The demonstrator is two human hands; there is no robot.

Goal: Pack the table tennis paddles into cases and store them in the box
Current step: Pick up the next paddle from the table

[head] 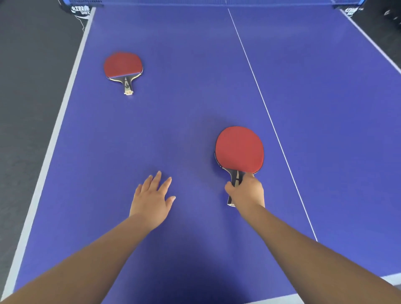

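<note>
Here two paddles are visible. The right hand point(246, 192) has its fingers point(230, 187) curled around the handle of the near paddle point(239, 149). The left hand point(152, 199) hovers with fingers spread, holding nothing. The second paddle point(123, 67) lies far ahead-left of these fingers, near the tabletop point(173, 108) left edge. Wide bare surface lies between.

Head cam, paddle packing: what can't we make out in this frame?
- Cases and box: not in the head view at all.
- Near paddle handle: mostly covered by the right hand gripping it.
- Far paddle: handle marking too small to read.
- Net: cut off by the top edge; post labels blurred.
- Left hand: open over the table; touching or hovering unclear.
</note>
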